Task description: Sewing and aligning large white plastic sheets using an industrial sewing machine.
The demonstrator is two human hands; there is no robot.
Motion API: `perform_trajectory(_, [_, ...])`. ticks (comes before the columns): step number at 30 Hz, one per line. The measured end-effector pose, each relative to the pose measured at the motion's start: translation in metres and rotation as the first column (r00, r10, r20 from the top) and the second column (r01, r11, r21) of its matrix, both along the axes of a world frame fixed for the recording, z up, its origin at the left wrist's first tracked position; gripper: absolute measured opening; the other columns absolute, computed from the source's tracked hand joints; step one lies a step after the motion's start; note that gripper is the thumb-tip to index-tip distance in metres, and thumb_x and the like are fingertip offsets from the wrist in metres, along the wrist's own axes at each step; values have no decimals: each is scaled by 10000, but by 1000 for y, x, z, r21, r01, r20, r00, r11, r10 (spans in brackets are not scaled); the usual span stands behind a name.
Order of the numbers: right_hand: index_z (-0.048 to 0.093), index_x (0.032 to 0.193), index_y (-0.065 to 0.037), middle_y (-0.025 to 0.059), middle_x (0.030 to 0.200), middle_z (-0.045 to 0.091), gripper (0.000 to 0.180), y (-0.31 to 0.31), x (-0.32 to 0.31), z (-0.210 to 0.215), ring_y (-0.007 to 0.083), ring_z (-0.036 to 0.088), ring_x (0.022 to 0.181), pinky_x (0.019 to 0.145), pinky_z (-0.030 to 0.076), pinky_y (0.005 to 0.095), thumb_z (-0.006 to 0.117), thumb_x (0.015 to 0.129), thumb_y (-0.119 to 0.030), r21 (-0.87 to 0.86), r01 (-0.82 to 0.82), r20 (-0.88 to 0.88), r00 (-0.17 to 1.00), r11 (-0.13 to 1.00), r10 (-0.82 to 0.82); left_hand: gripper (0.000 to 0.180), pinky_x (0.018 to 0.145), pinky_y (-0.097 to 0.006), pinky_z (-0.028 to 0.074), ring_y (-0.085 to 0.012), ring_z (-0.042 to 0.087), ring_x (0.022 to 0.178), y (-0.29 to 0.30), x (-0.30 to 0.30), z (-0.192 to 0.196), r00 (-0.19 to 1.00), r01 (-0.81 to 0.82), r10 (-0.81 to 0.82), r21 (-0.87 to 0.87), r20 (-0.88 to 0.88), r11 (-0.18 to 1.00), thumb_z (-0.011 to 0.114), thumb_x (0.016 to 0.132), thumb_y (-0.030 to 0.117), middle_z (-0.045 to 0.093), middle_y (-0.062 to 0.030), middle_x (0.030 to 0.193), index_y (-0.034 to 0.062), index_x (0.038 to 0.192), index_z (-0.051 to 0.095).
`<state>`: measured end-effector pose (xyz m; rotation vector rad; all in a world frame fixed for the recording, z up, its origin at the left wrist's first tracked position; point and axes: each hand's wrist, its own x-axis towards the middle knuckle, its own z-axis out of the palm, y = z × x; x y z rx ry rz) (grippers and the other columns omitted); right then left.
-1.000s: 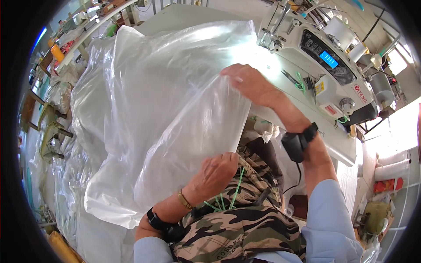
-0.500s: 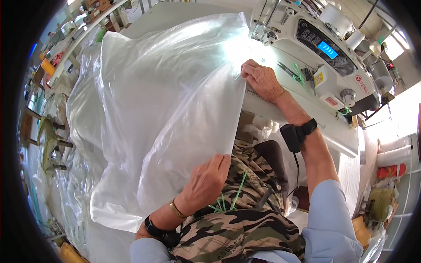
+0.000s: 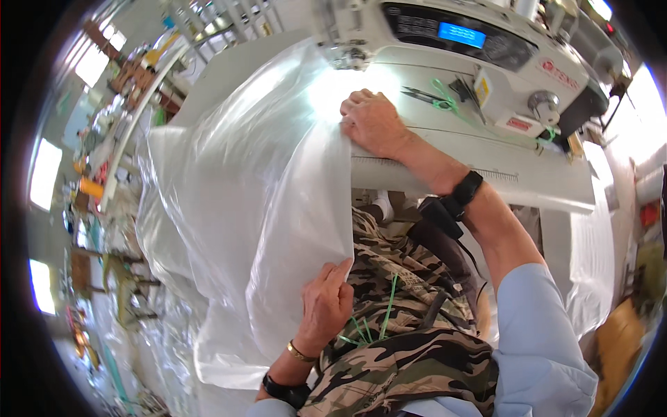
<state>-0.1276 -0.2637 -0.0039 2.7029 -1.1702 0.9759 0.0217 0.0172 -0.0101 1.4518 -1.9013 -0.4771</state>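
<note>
A large, translucent white plastic sheet (image 3: pixel 229 208) spreads over the sewing table and hangs down toward my lap. Its right edge runs straight between my two hands. My right hand (image 3: pixel 375 125), fingers bent and closed, grips the upper part of that edge on the tabletop, just in front of the lit needle area. Lower down, above the camouflage apron (image 3: pixel 410 375), my left hand (image 3: pixel 325 302) pinches the same edge between thumb and fingers. The white sewing machine (image 3: pixel 445 42) stands behind my right hand, with its lamp glaring over the stitching spot.
Black scissors with green handles (image 3: pixel 445 97) lie on the table right of the needle, beside the machine's base. A ruler scale (image 3: pixel 486 172) runs along the table's front edge. Green strings (image 3: pixel 389 306) lie on my apron. More crumpled plastic (image 3: pixel 167 333) piles at the left.
The view has turned, so the machine sits further left and higher in it. Both hands keep their hold on the sheet's edge, and the sheet hangs in narrower folds.
</note>
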Motion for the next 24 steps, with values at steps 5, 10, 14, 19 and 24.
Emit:
perform_trajectory(5, [640, 907, -56, 98, 926, 627, 242, 7, 3, 3, 241, 591, 959, 808, 454, 390, 631, 828, -284, 7, 97, -110, 989, 995, -96, 299, 557, -405, 446, -333, 552, 609, -18, -1, -3, 989, 33, -34, 10, 142, 999, 528, 737, -33, 541, -142, 748, -7, 1008, 652])
perform_trajectory(10, [629, 1032, -12, 126, 1036, 641, 394, 16, -4, 8, 237, 583, 1036, 869, 434, 401, 605, 874, -372, 163, 75, -226, 973, 984, -37, 273, 572, -418, 461, -346, 573, 637, -45, 5, 3, 983, -2, 4, -8, 186, 1000, 535, 735, -15, 559, -143, 749, -1, 977, 661])
perform_trajectory(14, [556, 1195, 41, 186, 1168, 606, 560, 21, -3, 10, 292, 538, 1156, 946, 403, 454, 590, 885, -425, 254, 25, -172, 985, 967, 19, 228, 549, -417, 433, -353, 547, 596, -79, 6, 19, 970, 11, 12, -92, 243, 996, 514, 749, -16, 545, -153, 710, -7, 923, 661])
perform_trajectory(19, [423, 1348, 78, 252, 1380, 461, 722, 21, -2, 7, 370, 403, 1327, 1069, 300, 548, 555, 900, -473, 341, -34, -151, 984, 940, 90, 173, 543, -415, 420, -370, 546, 584, -121, 6, 26, 966, 4, 38, -161, 255, 987, 512, 765, -12, 555, -169, 688, -14, 857, 659])
perform_trajectory(24, [413, 1361, 77, 245, 1405, 441, 688, 19, -3, 16, 359, 399, 1335, 1084, 288, 541, 545, 914, -430, 419, -11, -183, 978, 908, 96, 136, 596, -429, 459, -383, 598, 667, -166, -4, 38, 951, 33, 26, -186, 307, 982, 519, 784, 8, 606, -195, 737, -6, 812, 651])
